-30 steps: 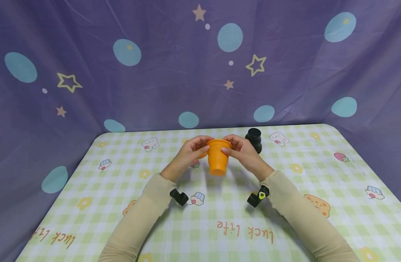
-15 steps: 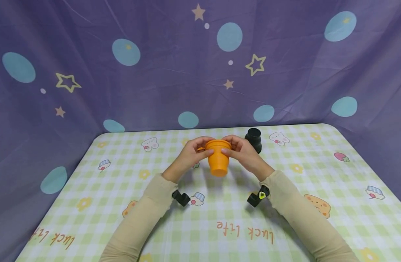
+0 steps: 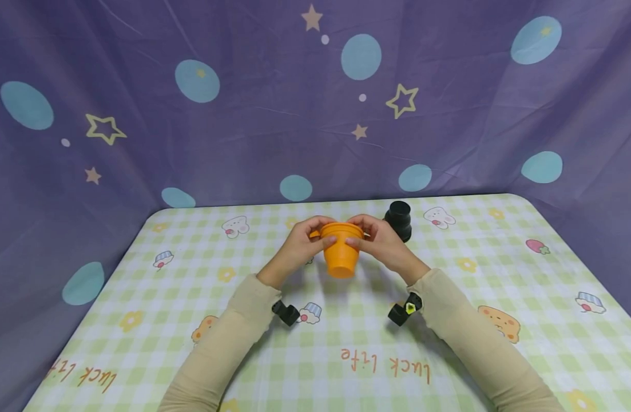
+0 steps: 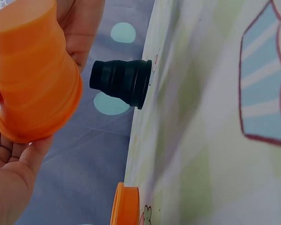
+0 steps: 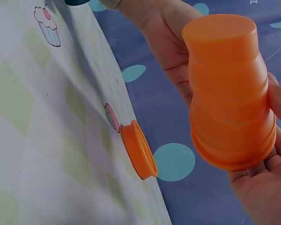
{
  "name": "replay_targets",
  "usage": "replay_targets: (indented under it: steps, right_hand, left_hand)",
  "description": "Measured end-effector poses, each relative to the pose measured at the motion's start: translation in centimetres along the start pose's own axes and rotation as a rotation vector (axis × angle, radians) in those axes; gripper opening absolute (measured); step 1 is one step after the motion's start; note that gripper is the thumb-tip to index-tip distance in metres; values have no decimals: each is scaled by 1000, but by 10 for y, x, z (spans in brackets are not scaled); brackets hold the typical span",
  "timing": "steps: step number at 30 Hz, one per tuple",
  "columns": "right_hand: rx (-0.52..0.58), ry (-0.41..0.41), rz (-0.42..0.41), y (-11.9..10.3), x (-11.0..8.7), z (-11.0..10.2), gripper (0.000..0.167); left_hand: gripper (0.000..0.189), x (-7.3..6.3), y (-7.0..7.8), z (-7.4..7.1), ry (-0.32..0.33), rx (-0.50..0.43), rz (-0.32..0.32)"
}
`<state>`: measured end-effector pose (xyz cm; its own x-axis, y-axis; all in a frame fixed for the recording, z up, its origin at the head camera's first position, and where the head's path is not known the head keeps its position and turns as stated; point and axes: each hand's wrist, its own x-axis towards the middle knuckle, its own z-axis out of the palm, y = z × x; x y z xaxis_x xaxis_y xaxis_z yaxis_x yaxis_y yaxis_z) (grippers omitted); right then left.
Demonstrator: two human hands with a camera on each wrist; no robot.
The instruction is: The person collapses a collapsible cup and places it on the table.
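Note:
An orange collapsible cup with stepped walls is held between my two hands, above the table, its narrower base tilted toward me. On its left side my left hand grips it, thumb on the near wall and fingers behind the rim. My right hand holds the right side the same way. The wrist views show the closed, flat base of the cup. Behind my left hand, a shallow orange ring-like piece rests on the tablecloth, mostly hidden in the head view.
A black stepped cup stands upside down on the table, just beyond my right hand. The checkered tablecloth runs back to a purple curtain behind the table.
My left thumb has slid rightward onto the near wall of the orange cup. The cup has shifted slightly left, its rim looking wider. The black cup stays where it was.

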<state>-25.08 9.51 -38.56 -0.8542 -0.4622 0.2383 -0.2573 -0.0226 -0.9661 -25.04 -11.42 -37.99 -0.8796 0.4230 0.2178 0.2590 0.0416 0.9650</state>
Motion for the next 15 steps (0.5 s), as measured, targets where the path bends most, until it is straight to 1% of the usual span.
replay_targets:
  steps: [5,9,12,13,15]
  right_hand:
    - [-42,22,-6,0,0,2,29]
    - [-57,30,-19,0,0,3,28]
    - [-65,34,-27,0,-1,3,27]
    - [-66,35,-28,1,-1,3,27]
    - [-63,38,-30,2,-1,3,26]
  left_hand:
    - [29,0,-2,0,20,37,2]
    - [29,0,-3,-1,36,63,-10]
    - [29,0,-2,-1,36,75,-18]
    - [29,-1,-2,-1,35,77,-22]
    - [27,-4,6,0,30,85,-26]
